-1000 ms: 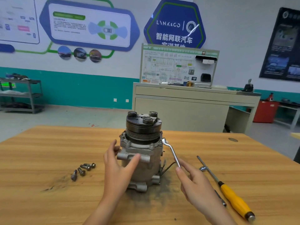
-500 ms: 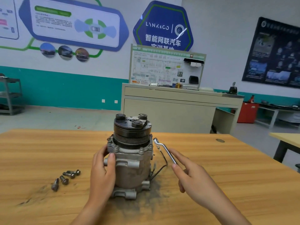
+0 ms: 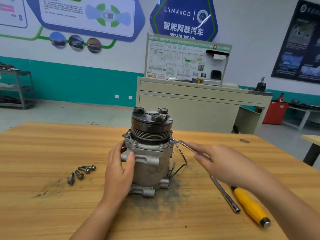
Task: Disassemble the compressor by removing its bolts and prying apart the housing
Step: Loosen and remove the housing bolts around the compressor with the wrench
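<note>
The grey metal compressor [image 3: 149,163] stands upright in the middle of the wooden table [image 3: 43,149], its dark pulley on top. My left hand [image 3: 119,170] grips the housing on its left side, thumb across the front. A bent silver wrench [image 3: 187,147] sits on a bolt at the right of the housing flange. My right hand [image 3: 223,163] holds the wrench's handle with extended fingers over it. Several removed bolts [image 3: 81,172] lie on the table to the left.
A yellow-handled screwdriver [image 3: 249,205] and a steel socket extension bar [image 3: 225,194] lie on the table at the right, partly under my right forearm. Dark grime stains the wood around the compressor. A beige cabinet [image 3: 190,108] stands behind the table.
The wrench handle has swung from pointing toward me to pointing right, my right hand moving with it. My left hand has closed around the housing.
</note>
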`<state>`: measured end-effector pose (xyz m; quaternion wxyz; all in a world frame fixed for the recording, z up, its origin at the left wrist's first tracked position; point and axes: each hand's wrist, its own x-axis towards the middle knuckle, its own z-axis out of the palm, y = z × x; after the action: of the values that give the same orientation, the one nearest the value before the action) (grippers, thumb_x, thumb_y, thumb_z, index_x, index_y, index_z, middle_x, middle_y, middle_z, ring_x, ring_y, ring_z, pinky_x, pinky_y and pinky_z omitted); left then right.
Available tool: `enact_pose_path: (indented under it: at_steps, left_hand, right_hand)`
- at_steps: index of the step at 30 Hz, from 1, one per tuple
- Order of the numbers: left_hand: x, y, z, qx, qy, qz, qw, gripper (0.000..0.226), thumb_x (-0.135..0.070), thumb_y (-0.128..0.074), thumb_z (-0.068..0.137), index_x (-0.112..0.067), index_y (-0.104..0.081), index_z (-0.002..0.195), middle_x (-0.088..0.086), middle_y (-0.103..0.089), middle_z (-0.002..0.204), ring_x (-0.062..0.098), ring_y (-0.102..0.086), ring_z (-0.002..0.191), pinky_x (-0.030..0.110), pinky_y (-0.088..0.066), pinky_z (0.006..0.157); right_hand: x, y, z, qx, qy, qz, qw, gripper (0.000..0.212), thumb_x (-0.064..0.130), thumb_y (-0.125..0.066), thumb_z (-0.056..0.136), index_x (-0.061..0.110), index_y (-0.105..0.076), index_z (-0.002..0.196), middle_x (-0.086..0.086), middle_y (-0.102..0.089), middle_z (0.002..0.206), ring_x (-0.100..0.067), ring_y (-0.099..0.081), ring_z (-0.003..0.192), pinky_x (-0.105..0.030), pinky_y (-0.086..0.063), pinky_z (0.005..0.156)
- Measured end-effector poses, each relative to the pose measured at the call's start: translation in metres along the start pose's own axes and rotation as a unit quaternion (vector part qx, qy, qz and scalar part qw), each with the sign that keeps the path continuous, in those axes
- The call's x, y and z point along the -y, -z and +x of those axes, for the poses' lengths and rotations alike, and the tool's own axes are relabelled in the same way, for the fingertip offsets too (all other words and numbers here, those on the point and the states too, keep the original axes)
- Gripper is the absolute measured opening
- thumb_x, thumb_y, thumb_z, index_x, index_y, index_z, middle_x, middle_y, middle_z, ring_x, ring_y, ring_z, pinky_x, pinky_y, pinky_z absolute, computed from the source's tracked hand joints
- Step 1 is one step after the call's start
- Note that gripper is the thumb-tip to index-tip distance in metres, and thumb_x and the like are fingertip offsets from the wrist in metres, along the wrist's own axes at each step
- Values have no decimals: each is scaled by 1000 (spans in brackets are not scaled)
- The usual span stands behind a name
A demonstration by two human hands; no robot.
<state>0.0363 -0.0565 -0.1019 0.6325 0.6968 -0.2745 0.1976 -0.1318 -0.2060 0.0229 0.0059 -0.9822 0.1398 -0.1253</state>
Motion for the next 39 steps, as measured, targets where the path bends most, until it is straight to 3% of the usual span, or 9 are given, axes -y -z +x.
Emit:
enact_pose_path:
  at_steps: [6, 11, 16, 25, 29, 32, 34, 37, 39]
  left_hand:
    - [0, 2, 0, 9, 7, -2, 1000, 43, -26, -47, 95, -16, -44, 137, -10, -47, 131, -4, -39, 118, 20, -31, 97]
    - [-4, 1, -3, 14, 16, -16, 1000, 47, -26, -49, 93, -20, -40, 138, -12, -44, 133, -3, -37, 120, 23, -31, 101]
    - [-4, 3, -2, 20, 38, -49, 998, 47, -21, -55, 91, -19, -43, 136, -7, -51, 132, 13, -48, 122, 44, -40, 104]
    - [-3, 5, 2, 9, 42, -63, 997, 39, -20, -59, 88, -26, -49, 125, -23, -53, 119, -17, -48, 107, 21, -42, 89]
    - [-2, 5, 1, 14, 54, -67, 996, 42, -22, -58, 89, -27, -47, 129, -22, -52, 120, -14, -48, 108, 17, -41, 85]
    - [-3, 5, 1, 20, 53, -67, 996, 42, -22, -58, 89, -26, -47, 129, -22, -51, 121, -14, -48, 109, 19, -41, 87]
    - [-2, 5, 1, 22, 51, -65, 996, 41, -22, -57, 89, -28, -47, 129, -23, -51, 121, -16, -47, 108, 17, -41, 87]
    - [-4, 4, 0, 17, 53, -60, 997, 40, -23, -57, 90, -31, -45, 126, -25, -50, 119, -10, -49, 109, 24, -42, 93]
    - [-5, 4, -2, 27, 42, -29, 998, 45, -27, -54, 90, -28, -40, 133, -22, -47, 125, -4, -45, 115, 27, -38, 99]
  right_hand:
    - [4, 26, 22, 63, 45, -120, 990, 44, 29, -29, 99, 47, -28, 139, 3, -57, 96, -19, -50, 82, -28, -42, 61]
    - [4, 22, 20, 62, 52, -180, 980, 48, 29, -29, 99, 45, -18, 142, 1, -58, 117, -20, -55, 94, -22, -33, 47]
    - [7, 23, 29, 63, 62, -267, 960, 35, 34, -29, 96, 25, -40, 128, 4, -38, 67, -17, -43, 66, -23, -30, 45]
    - [-24, 12, 73, 80, 125, -430, 890, 24, 9, -34, 96, 11, -45, 117, 2, -35, 58, -13, -32, 47, -25, -24, 42]
    - [-27, -10, 93, 4, 120, -386, 915, 29, 3, -39, 93, 9, -40, 121, -6, -61, 94, -24, -59, 80, -32, -44, 76]
    - [-34, -18, 101, -64, 127, -369, 918, 42, 5, -39, 94, 10, -29, 135, -13, -55, 122, -29, -52, 112, -40, -31, 104]
    - [-35, -13, 98, -111, 118, -357, 920, 48, 7, -39, 96, 9, -24, 142, -15, -53, 126, -28, -51, 116, -41, -30, 105]
    - [-36, -1, 75, -235, 131, -184, 945, 37, 10, -53, 92, 3, -51, 129, -15, -69, 84, -29, -66, 70, -41, -52, 64]
    - [-38, 4, 53, -298, 136, -101, 939, 37, 13, -58, 89, 6, -56, 125, -6, -60, 56, -25, -55, 42, -32, -43, 39]
